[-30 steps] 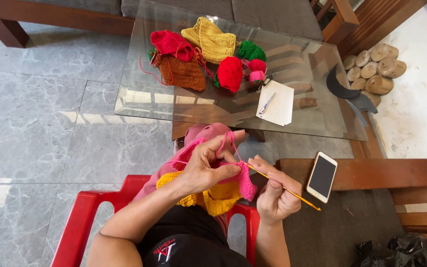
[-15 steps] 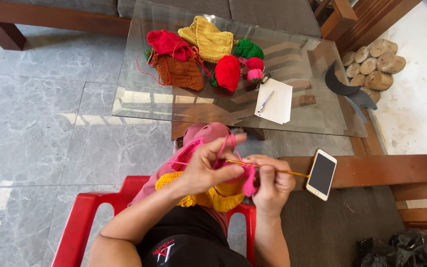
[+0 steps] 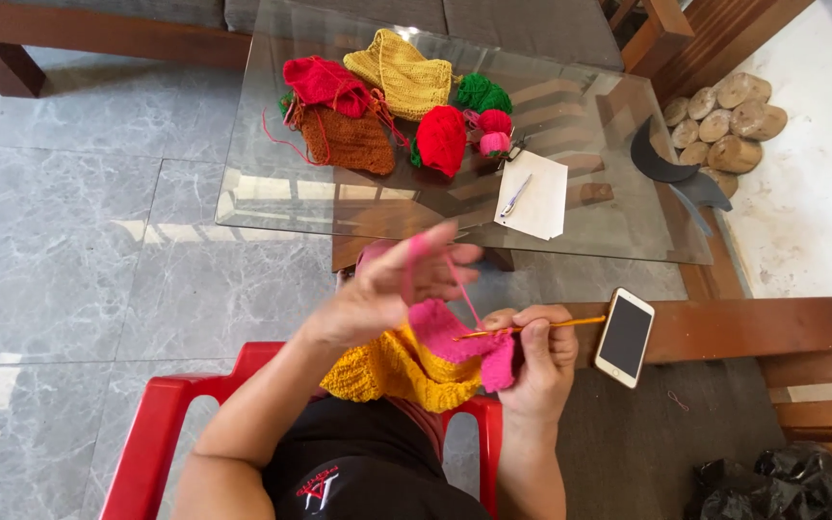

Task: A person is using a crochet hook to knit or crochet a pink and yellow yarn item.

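Observation:
My left hand [image 3: 389,285] is raised with its fingers spread, and a strand of pink yarn [image 3: 457,279] runs over them. It rests against the pink and yellow crochet piece [image 3: 421,358] in my lap. My right hand [image 3: 537,358] grips a thin orange crochet hook [image 3: 556,325] that lies level, its tip in the pink part of the piece. The hook's free end points right toward a white smartphone [image 3: 625,337].
A glass table [image 3: 272,207] ahead carries red, yellow, brown and green crochet pieces [image 3: 377,106], balls of yarn [image 3: 443,138] and white paper [image 3: 536,194] with a pen. I sit on a red plastic chair [image 3: 151,443]. The phone lies on a wooden bench [image 3: 724,332]. Cut logs [image 3: 724,120] lie at the right.
My left hand has lifted and opened its fingers, pulling the pink yarn up. The crochet hook has swung from a slant to level and its tip has gone into the pink piece.

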